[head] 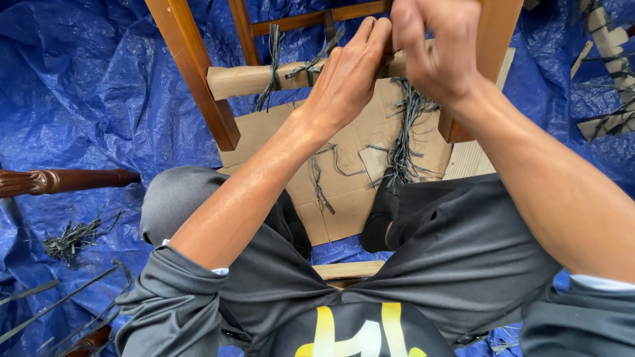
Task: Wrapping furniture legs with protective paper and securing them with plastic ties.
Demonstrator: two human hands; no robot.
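Observation:
A wooden chair frame (192, 66) stands in front of me, with a rail wrapped in brown cardboard (241, 80) tied by dark cord strips (274, 63). My left hand (347, 76) lies on the wrapped rail, fingers pressed against it near a knot. My right hand (433, 43) is just to the right, fingers curled and pinching at the same spot; what it grips is hidden. A loose bundle of dark cord strands (403, 142) hangs below the rail over flat cardboard (344, 192).
A blue tarpaulin (86, 106) covers the ground. A turned wooden leg (59, 180) lies at the left, with cut cord scraps (73, 238) below it. More cardboard-wrapped pieces (608, 46) lie at the upper right. My knees in grey trousers fill the foreground.

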